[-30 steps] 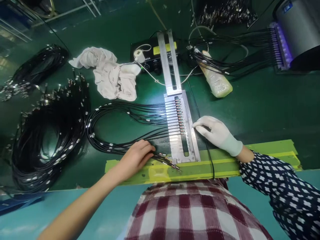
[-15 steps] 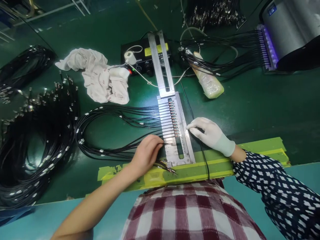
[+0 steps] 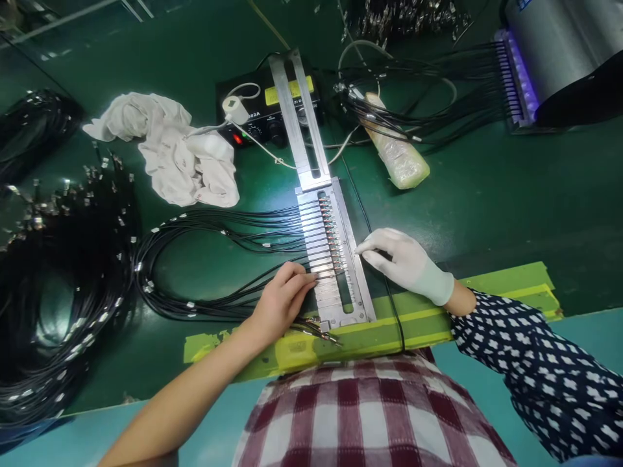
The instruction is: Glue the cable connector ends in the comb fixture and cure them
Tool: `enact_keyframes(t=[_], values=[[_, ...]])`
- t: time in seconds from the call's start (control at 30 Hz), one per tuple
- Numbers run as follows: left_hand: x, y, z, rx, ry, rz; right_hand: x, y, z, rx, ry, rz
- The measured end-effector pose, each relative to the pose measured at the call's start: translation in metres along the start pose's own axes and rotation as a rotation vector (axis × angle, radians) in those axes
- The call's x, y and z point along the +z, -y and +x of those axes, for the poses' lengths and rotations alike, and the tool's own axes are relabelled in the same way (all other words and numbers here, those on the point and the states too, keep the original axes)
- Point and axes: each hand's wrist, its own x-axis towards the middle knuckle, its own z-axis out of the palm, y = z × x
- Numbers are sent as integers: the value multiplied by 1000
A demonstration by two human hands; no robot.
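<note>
A slotted metal fixture [image 3: 357, 272] lies on the bench, with several thin black cables [image 3: 272, 224] laid side by side across it. Their stripped ends [image 3: 331, 227] show over its slot. My bare left hand [image 3: 285, 295] is at the fixture's left edge, finger and thumb pinched on a black cable lying across the plate. My right hand [image 3: 406, 263], in a white glove, touches the fixture's right edge with thumb and forefinger drawn together. Whatever is between those fingertips is too small to make out. Loose cable ends [image 3: 324, 334] lie below my left hand.
Behind the fixture stands a black control box [image 3: 263, 120] with a metal rail [image 3: 296, 110] over it. A crumpled white cloth [image 3: 189, 162], a large cable bundle [image 3: 63, 311] and a wrapped block [image 3: 406, 165] lie around. A silver machine [image 3: 564, 58] glows purple at right.
The view has shifted slightly, so the bench things sit further left. Both hands keep nearly the same place at the fixture, my left still pinching the cable.
</note>
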Motion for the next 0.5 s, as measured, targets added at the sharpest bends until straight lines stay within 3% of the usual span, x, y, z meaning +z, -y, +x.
enact_keyframes(t=[0.27, 0.5], values=[[-2, 6, 5, 60, 157, 38, -1, -2, 0, -7, 7, -6], [-7, 10, 9, 194, 216, 138, -1, -1, 2, -14, 0, -4]])
